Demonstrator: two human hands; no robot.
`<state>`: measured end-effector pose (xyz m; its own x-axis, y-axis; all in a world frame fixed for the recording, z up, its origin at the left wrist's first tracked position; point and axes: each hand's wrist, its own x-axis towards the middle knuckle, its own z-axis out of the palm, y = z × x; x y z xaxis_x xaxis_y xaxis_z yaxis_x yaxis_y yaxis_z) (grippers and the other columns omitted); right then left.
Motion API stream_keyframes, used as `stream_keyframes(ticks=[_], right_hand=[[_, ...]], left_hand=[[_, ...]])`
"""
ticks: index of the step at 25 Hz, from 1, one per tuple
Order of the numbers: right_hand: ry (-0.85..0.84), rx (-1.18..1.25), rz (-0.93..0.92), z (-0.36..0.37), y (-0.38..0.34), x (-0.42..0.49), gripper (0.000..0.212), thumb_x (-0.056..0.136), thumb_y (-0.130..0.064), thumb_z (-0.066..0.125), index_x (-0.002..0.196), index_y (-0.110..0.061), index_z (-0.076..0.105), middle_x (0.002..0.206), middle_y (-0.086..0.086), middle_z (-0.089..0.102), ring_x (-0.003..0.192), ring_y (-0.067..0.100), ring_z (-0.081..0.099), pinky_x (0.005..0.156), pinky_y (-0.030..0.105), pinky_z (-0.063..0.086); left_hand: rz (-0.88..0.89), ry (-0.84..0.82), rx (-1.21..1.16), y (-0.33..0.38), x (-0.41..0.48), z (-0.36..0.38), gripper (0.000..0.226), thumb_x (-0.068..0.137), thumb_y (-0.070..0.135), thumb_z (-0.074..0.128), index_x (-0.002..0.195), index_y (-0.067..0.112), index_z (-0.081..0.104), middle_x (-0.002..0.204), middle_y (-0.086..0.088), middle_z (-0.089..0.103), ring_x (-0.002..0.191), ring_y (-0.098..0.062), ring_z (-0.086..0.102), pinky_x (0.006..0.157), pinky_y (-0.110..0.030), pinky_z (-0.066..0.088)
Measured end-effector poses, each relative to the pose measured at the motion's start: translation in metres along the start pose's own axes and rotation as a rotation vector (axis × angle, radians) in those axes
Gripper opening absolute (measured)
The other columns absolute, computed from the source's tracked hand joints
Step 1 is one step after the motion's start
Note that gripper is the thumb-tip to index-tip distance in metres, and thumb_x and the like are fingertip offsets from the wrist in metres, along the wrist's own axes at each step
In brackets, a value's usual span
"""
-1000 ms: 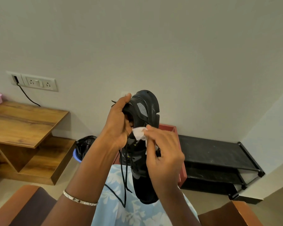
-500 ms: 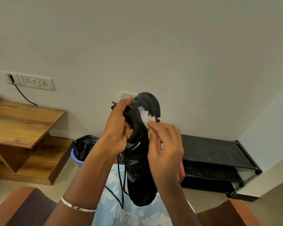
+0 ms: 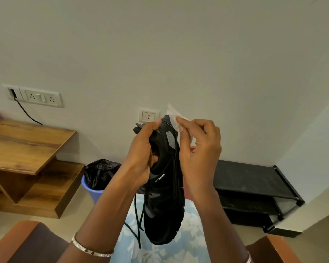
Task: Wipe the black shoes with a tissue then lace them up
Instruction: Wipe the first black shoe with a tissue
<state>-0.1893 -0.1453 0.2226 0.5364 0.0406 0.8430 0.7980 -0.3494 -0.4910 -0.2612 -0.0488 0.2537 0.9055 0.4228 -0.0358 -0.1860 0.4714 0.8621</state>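
Your left hand (image 3: 141,158) is gripping the shoe (image 3: 165,215) by its collar, mid-air, heel up & toe hanging down. Your right hand (image 3: 199,154) is pinching the tissue (image 3: 173,115) at the heel top, w/ the upper running straight below it.

most of the tissue (image 3: 172,114) behind fingers (image 3: 187,124) of the right hand (image 3: 199,152)
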Motion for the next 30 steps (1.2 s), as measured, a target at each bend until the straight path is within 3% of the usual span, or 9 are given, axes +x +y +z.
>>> stream_keyframes(ticks=[6,10,13,18,21,24,26,30], right_hand=[[0.007,0.039,-0.022,-0.011,0.009,-0.065,0.034,0.086,0.004,0.075,0.117,-0.009,0.073,0.096,0.002,0.062,0.092,0.01,0.053,0.073,0.023,0.051],[0.028,-0.013,0.015,-0.011,0.013,-0.091,0.048,0.08,0.004,0.08,0.121,-0.02,0.07,0.099,-0.009,0.057,0.092,0.009,0.05,0.066,0.031,0.054],[0.077,-0.004,-0.039,-0.009,0.01,-0.059,0.035,0.087,-0.004,0.075,0.119,-0.019,0.072,0.094,-0.004,0.061,0.088,0.01,0.048,0.066,0.034,0.051],[0.019,-0.058,-0.059,-0.004,0.004,-0.007,0.026,0.095,-0.024,0.063,0.119,-0.022,0.074,0.094,-0.001,0.062,0.089,0.01,0.046,0.067,0.039,0.05],[0.02,-0.055,-0.075,-0.01,0.006,-0.017,0.027,0.097,-0.014,0.065,0.123,-0.016,0.072,0.096,0.002,0.059,0.087,0.014,0.051,0.071,0.033,0.05],[-0.031,0.046,-0.022,-0.017,0.005,-0.061,0.034,0.09,0.005,0.068,0.122,-0.006,0.07,0.103,0.008,0.063,0.097,0.018,0.062,0.079,0.028,0.056],[-0.041,0.02,0.035,-0.021,0.002,-0.084,0.036,0.086,0.005,0.072,0.12,-0.007,0.071,0.108,0.006,0.067,0.106,0.012,0.062,0.086,0.021,0.056],[0.025,-0.001,0.002,-0.023,0.0,-0.059,0.029,0.085,-0.002,0.076,0.113,-0.007,0.075,0.099,0.002,0.071,0.095,0.008,0.06,0.081,0.016,0.053]], left_hand=[[0.002,0.061,-0.072,0.005,0.002,-0.006,0.031,0.096,0.039,0.055,0.088,0.014,0.071,0.082,-0.007,0.075,0.073,-0.018,0.072,0.066,-0.03,0.057],[0.008,0.103,-0.089,0.005,0.005,-0.011,0.03,0.096,0.04,0.055,0.093,0.015,0.071,0.085,-0.005,0.076,0.076,-0.018,0.073,0.068,-0.029,0.058],[-0.025,0.087,-0.091,0.001,0.005,-0.009,0.035,0.095,0.042,0.055,0.101,0.012,0.072,0.094,-0.011,0.076,0.087,-0.025,0.071,0.08,-0.037,0.057],[-0.042,0.046,-0.066,-0.003,0.001,-0.002,0.034,0.096,0.04,0.054,0.097,0.013,0.075,0.094,-0.013,0.075,0.085,-0.026,0.07,0.082,-0.04,0.054],[-0.037,0.054,-0.058,-0.001,0.002,-0.001,0.038,0.095,0.042,0.055,0.105,0.011,0.075,0.1,-0.014,0.075,0.091,-0.028,0.07,0.088,-0.042,0.054],[-0.031,0.092,-0.067,0.001,0.003,-0.004,0.039,0.094,0.043,0.057,0.109,0.01,0.071,0.096,-0.011,0.075,0.086,-0.024,0.071,0.076,-0.037,0.056],[-0.031,0.114,-0.088,0.001,0.004,-0.007,0.038,0.093,0.043,0.057,0.108,0.011,0.071,0.094,-0.01,0.076,0.084,-0.023,0.073,0.069,-0.034,0.056],[-0.012,0.072,-0.027,0.001,0.0,-0.003,0.033,0.096,0.04,0.052,0.096,0.013,0.072,0.083,-0.007,0.076,0.074,-0.019,0.072,0.063,-0.03,0.057]])
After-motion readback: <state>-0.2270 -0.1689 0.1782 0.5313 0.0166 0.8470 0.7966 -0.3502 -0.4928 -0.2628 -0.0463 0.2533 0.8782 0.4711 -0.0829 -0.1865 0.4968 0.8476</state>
